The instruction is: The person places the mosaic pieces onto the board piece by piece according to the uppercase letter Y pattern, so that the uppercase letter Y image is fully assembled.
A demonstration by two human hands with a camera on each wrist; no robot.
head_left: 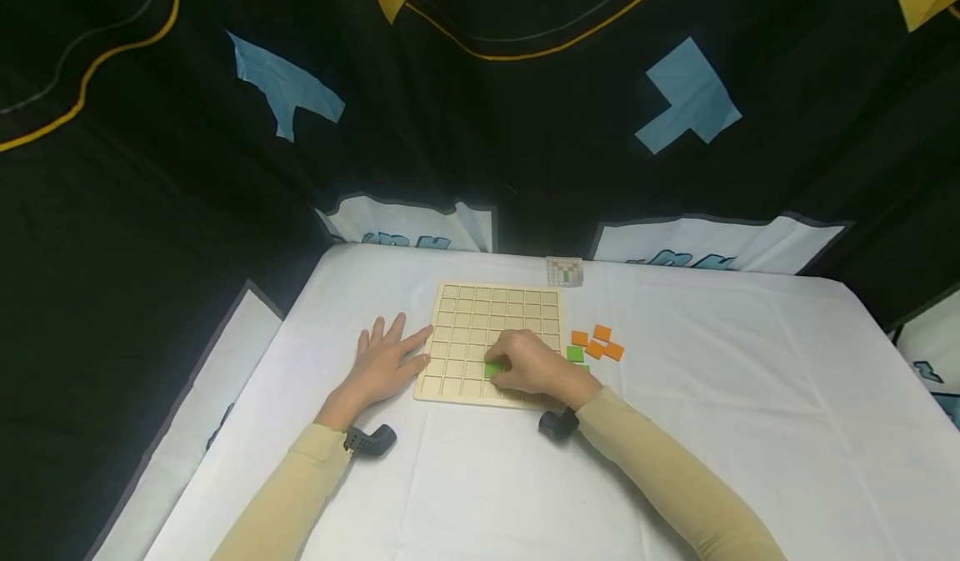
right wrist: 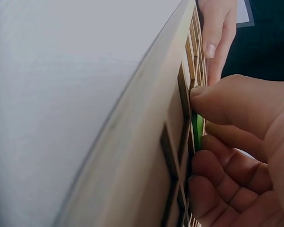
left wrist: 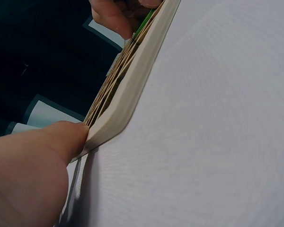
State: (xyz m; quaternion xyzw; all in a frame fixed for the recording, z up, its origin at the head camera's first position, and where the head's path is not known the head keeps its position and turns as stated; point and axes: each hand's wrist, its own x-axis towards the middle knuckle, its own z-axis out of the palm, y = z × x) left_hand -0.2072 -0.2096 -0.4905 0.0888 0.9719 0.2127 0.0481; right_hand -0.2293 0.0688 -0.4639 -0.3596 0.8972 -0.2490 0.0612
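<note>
A square wooden grid board (head_left: 457, 369) lies on the white-covered table. My right hand (head_left: 532, 363) is over its lower middle, pinching a green square tile (head_left: 492, 370) between thumb and fingers at the grid. The right wrist view shows that green tile (right wrist: 197, 130) low against the grid, partly hidden by the fingers. My left hand (head_left: 381, 365) rests at the board's left edge with fingers spread; its thumb and index finger touch the rim. In the left wrist view the left thumb (left wrist: 66, 137) lies against the board's corner (left wrist: 104, 132).
Right of the board lie several orange tiles (head_left: 602, 333) and a green tile (head_left: 575, 353), with another green tile (head_left: 586, 369) partly behind the right wrist. A small card with a printed grid pattern (head_left: 565, 272) lies beyond the board's far right corner. A black curtain (head_left: 525, 152) hangs behind the table.
</note>
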